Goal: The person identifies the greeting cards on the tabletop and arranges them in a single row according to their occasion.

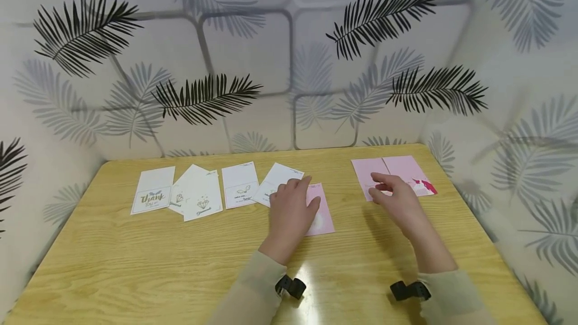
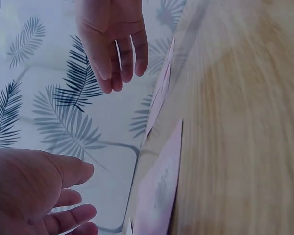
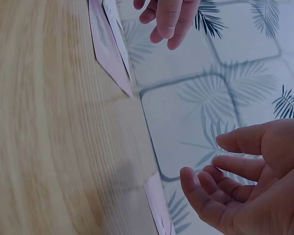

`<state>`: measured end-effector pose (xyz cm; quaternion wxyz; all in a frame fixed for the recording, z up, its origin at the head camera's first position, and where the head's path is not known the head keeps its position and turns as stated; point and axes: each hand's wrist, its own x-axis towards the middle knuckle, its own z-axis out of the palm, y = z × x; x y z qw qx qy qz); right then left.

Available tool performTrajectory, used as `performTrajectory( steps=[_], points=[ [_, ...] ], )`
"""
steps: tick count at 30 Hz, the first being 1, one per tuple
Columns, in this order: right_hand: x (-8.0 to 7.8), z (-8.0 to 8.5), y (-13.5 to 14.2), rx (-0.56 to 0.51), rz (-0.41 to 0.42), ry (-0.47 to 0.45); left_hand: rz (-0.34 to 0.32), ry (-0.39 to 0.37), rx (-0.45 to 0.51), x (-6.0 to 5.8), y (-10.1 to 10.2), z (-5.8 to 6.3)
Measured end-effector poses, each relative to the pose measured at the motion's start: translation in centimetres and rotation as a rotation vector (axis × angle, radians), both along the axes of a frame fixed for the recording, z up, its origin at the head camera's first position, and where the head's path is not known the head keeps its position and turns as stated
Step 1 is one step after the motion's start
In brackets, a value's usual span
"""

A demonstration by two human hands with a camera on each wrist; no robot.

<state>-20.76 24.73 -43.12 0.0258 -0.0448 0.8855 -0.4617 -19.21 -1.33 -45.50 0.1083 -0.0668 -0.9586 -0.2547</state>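
Note:
My left hand [image 1: 289, 212] hovers over a pink card [image 1: 323, 220], fingers relaxed and nothing held. In the left wrist view, air shows between that hand [image 2: 34, 191] and the pink card [image 2: 161, 186] lying on the table. A tilted white card [image 1: 276, 178] lies partly hidden behind the left fingers. To the right, my right hand [image 1: 399, 202] is raised near two pink cards [image 1: 404, 167] set side by side, one bearing a unicorn. Its fingers are loosely bent and empty in the right wrist view, where the hand [image 3: 245, 181] stays above the tabletop.
Along the left back of the wooden table [image 1: 158, 265] lie a "Thank you" card [image 1: 153, 197], two overlapping diamond cards [image 1: 203, 202] and a white card with wings [image 1: 240, 197]. A leaf-patterned wall covering [image 1: 248, 64] rises behind the table and at both sides.

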Motion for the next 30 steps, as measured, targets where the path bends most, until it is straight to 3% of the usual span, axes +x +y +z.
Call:
performTrajectory(
  steps=[9, 16, 30],
  points=[
    [0.9, -0.4, -3.0, -0.105, 0.082, -0.067, 0.031, -0.011, 0.007, 1.8, -2.8, -0.8],
    [1.3, -0.8, -4.6, -0.068, 0.127, -0.08, 0.018, -0.051, -0.012, 2.7, -3.9, -1.8],
    [1.9, -1.0, -6.7, -0.099, 0.166, -0.131, -0.031, -0.058, -0.027, 3.2, -4.8, -2.9]
  ],
)
